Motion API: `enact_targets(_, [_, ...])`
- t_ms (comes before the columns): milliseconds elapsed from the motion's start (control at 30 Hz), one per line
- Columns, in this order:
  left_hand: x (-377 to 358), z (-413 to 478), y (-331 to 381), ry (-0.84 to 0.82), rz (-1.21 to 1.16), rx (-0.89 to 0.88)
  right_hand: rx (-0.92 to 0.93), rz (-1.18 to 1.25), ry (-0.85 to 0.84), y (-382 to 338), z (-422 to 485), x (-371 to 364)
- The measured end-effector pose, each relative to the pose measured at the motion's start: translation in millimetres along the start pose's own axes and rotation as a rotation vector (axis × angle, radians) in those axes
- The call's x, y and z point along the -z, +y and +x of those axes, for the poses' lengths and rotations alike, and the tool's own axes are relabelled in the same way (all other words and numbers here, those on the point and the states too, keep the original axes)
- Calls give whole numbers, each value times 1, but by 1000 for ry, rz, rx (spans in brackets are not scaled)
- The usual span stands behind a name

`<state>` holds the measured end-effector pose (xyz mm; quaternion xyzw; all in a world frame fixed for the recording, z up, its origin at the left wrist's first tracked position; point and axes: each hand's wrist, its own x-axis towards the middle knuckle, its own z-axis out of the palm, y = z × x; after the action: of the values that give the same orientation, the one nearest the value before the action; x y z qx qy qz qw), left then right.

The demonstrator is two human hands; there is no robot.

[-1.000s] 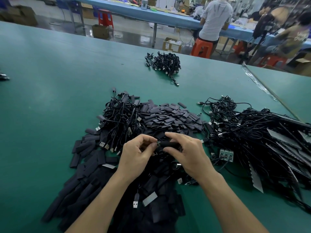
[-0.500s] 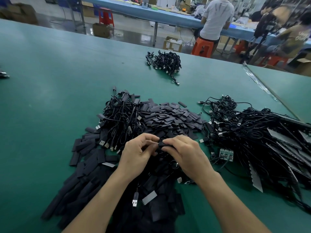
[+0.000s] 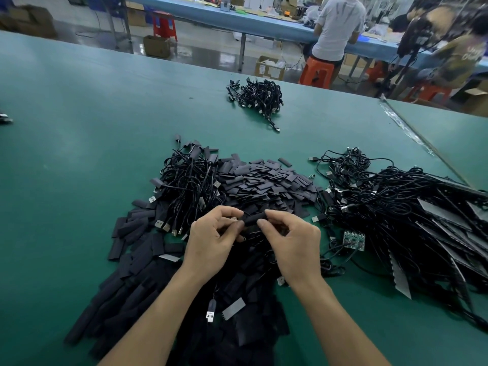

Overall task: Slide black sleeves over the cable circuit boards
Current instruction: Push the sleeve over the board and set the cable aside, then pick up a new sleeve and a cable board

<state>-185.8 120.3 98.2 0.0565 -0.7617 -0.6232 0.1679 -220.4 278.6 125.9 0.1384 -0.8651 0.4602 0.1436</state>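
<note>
Your left hand and right hand each pinch one end of a black sleeve between thumb and forefinger, above the loose pile of sleeves toward the near edge of the surface. Its long axis runs left to right, roughly parallel to that edge. A bare green circuit board lies beside your right hand, against the tangled cable heap toward the right edge.

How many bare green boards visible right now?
1. Green board at the near left edge of the right cable heap, just right of the right hand. More may be buried in the heaps.
</note>
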Motion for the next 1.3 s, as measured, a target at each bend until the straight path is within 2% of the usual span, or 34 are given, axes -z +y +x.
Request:
enact_targets(267, [-1, 2, -1, 6, 45, -15, -25, -73, -64, -7, -12, -13])
enact_targets(500, [0, 1, 1, -38, 20, -34, -105, 57, -38, -11, 1, -2])
enact_targets(667, [-1, 0, 4, -24, 116, -88, -166, 97, -50, -5, 4, 19])
enact_targets(733, [1, 0, 5, -35, 111, -63, -183, -17, -63, 1, 3, 34])
enact_targets(800, [4, 3, 12, 25, 77, -66, -211, -243, -53, 12, 1, 52])
enact_targets(867, [10, 13, 24, 183, 88, -103, -271, -475, -67, 20, -3, 67])
enact_targets(933, [19, 31, 36, 351, 97, -100, -369, -578, -146, 25, -7, 74])
enact_targets(1033, [32, 59, 46, 521, 170, -58, -437, -536, -241, 27, -13, 74])
enact_targets(1133, [39, 75, 45, 582, 301, -34, -418, -410, -243, 28, -15, 71])
enact_targets(1233, [38, 89, 47, 506, 313, 29, -441, -296, -249, 28, -12, 68])
enact_targets(1300, [37, 95, 51, 358, 367, 64, -496, -235, -253, 28, -9, 65])
